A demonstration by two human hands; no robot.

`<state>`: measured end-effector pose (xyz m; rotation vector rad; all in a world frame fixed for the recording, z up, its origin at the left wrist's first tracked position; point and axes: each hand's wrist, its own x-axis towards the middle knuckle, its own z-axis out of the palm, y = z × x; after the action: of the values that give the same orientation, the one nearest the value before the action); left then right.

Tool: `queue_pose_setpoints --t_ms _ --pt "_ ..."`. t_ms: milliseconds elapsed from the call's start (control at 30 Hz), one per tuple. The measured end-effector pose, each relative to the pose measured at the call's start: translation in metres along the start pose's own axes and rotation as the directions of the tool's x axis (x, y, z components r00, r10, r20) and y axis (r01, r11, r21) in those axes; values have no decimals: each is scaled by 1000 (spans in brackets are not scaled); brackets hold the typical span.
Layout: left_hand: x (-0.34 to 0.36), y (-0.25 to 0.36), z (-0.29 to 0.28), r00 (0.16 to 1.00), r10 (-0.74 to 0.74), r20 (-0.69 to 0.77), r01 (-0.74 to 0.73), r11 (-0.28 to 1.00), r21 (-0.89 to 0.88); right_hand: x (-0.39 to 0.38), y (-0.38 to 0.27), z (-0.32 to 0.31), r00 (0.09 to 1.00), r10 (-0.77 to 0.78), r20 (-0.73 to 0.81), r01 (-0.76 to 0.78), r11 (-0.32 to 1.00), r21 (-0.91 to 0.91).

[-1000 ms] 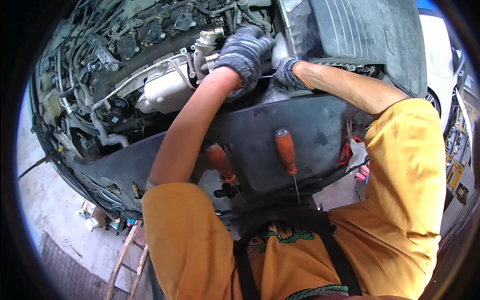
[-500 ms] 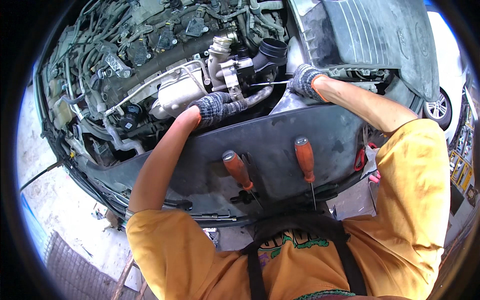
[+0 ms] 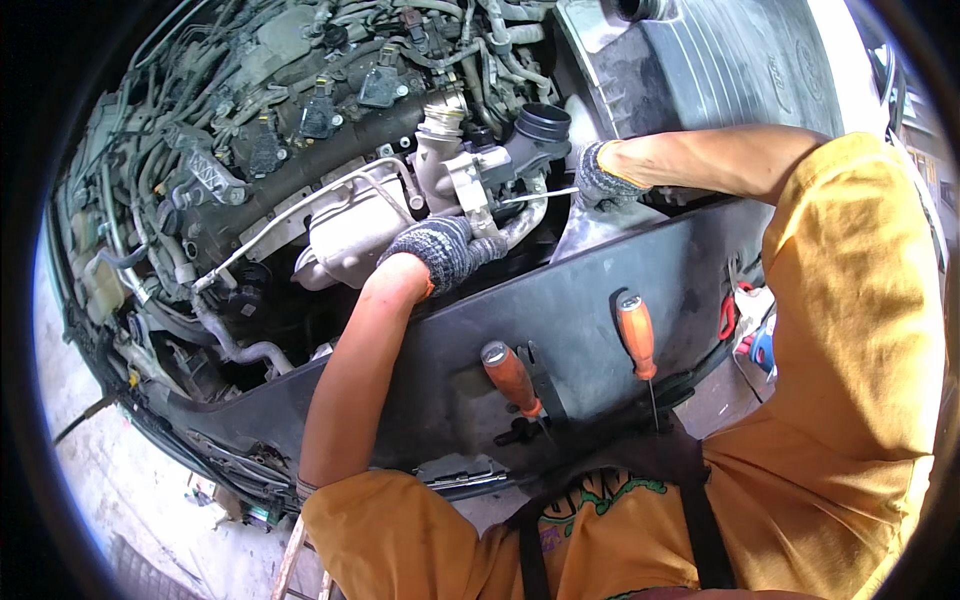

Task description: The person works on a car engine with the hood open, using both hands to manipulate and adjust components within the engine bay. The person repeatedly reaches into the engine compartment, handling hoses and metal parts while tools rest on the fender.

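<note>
My left hand [image 3: 440,252], in a dark grey knitted glove with an orange cuff, is closed around the lower end of a curved metal pipe [image 3: 522,226] at the front of the engine. A silvery housing [image 3: 466,188] stands just above its fingers. To the right, my right hand [image 3: 608,177], gloved alike, grips a tool with a thin metal shaft [image 3: 545,196]. The shaft points left, with its tip beside the housing under a black hose opening [image 3: 543,122]. Inside the glove, the tool's handle is hidden.
Two orange-handled screwdrivers, one left [image 3: 510,378] and one right [image 3: 636,335], rest on the black front panel [image 3: 440,350] before me. Red-handled pliers [image 3: 727,316] lie near its right end. A large black cover [image 3: 710,75] stands at the far right.
The whole view has tilted and shifted a little. My right forearm now lies more level, and its elbow is higher. Both hands stay at the same parts, with the shaft still pointing left.
</note>
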<state>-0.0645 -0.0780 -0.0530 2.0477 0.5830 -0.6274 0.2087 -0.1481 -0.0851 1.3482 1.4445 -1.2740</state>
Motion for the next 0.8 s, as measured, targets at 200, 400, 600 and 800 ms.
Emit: queue_pose_setpoints --t_ms 200,400,600,800 --pt "-4 19 -17 993 -102 64 93 986 140 -15 -16 18 933 188 -307 -148 978 148" --pt "-1 1 -6 1000 -16 1 16 997 73 -23 -37 9 874 195 -445 -96 967 236" --pt "-8 13 -18 997 -37 62 36 999 19 -27 -23 27 758 -119 -641 255 959 124" --pt "-15 13 -22 999 21 -48 -18 998 53 -76 -33 10 839 -102 -534 140 990 31"
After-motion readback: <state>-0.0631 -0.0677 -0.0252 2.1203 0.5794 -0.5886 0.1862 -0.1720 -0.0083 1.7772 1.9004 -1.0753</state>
